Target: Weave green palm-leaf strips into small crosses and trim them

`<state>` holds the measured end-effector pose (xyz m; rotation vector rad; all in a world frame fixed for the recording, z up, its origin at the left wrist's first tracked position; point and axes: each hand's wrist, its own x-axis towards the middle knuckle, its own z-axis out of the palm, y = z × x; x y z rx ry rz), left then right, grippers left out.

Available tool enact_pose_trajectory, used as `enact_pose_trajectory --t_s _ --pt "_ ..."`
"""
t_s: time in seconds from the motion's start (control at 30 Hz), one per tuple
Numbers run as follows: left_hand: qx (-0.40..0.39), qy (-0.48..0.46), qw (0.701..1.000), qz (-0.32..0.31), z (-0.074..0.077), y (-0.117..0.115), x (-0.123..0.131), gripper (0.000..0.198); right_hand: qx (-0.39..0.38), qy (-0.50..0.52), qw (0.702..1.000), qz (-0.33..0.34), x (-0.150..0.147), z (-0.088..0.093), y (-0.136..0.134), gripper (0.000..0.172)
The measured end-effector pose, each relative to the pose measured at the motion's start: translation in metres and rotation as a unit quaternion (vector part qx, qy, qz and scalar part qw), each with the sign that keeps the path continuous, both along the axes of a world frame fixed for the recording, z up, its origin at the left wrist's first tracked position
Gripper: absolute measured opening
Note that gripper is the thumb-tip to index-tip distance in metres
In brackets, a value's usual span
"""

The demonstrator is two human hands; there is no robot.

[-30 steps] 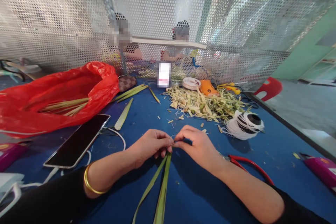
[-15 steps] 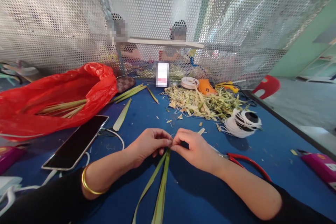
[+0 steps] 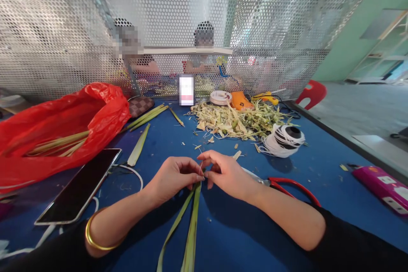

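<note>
Two bare hands meet at the middle of a blue table, seen from above by the person they belong to. The left hand and the right hand touch fingertip to fingertip. Each grip is pinched closed on the far end of two long green leaf strips. The strips lie flat on the table and run back toward the person. A fine pale thread rises just above the fingertips; which hand holds it cannot be told. A gold bangle circles the left wrist.

Red-handled scissors lie just behind the right wrist. A spool of white thread stands further off to the right, beside a pile of leaf scraps. To the left lie a dark phone and a red plastic bag with more leaves inside. A perforated metal screen closes the far side of the table, with two other people seated behind it.
</note>
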<state>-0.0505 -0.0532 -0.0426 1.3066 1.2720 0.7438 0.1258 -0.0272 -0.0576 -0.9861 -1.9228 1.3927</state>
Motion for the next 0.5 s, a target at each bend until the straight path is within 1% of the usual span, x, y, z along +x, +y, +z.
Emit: enact_pose_trajectory --t_s 0.07,0.17,0.27,0.37,0.5 --pt "0.013 0.011 1.000 -0.008 -0.003 0.000 -0.001 0.012 -0.001 -0.006 1.000 0.003 -0.001 -0.003 0.000 0.033" --pt "0.045 0.053 0.998 -0.007 -0.005 0.000 -0.002 0.009 -0.007 0.000 1.000 -0.005 -0.002 -0.007 0.001 0.030" --pt "0.113 0.132 0.985 0.008 -0.005 -0.003 -0.001 0.009 -0.015 0.004 1.000 -0.010 -0.003 -0.010 0.002 0.028" --pt "0.216 0.215 0.952 0.021 -0.007 -0.006 0.001 0.012 -0.019 0.004 1.000 -0.016 -0.003 -0.010 0.003 0.026" --pt "0.365 0.278 0.888 0.010 -0.013 -0.010 0.002 0.015 -0.017 0.004 1.000 -0.016 -0.004 -0.011 0.002 0.022"
